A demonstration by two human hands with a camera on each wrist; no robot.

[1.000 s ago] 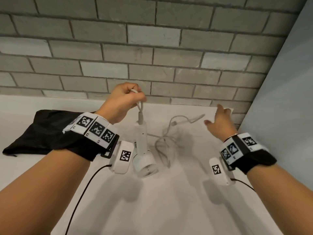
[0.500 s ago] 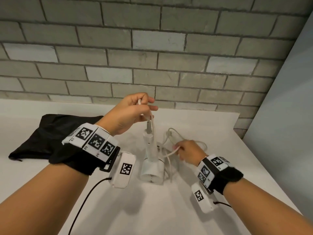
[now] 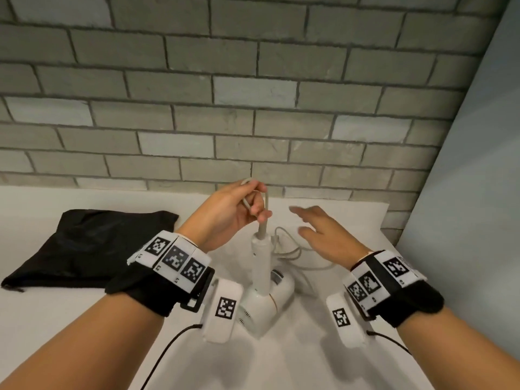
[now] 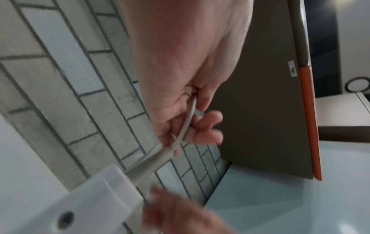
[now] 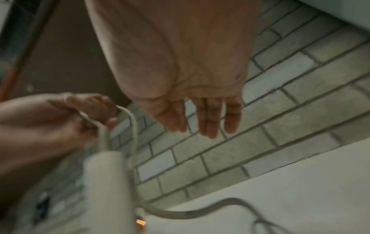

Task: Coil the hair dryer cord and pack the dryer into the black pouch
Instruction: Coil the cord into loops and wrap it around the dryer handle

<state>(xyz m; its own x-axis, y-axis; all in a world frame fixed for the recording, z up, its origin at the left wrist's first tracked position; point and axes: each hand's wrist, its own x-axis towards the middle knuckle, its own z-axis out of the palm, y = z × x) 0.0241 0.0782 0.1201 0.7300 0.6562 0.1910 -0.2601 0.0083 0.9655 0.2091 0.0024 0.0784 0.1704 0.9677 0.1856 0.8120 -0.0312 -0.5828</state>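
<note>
Head view: the left hand (image 3: 228, 212) pinches a loop of white cord (image 3: 266, 209) above the hair dryer (image 3: 266, 291) standing beneath it, the black pouch (image 3: 84, 246) lying to its left — the right hand (image 3: 326, 235) hovers open-fingered, holding nothing. Left wrist: fingers curl round the cord. Right wrist: straight fingers (image 5: 208, 118) — loose cord on the table (image 5: 300, 197) below.

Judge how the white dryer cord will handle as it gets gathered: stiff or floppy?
Probably floppy: the cord lies in loose, uneven curves on the table. It likely bends easily, since the left hand pinches a tight loop. Loops may spring apart if released.
</note>
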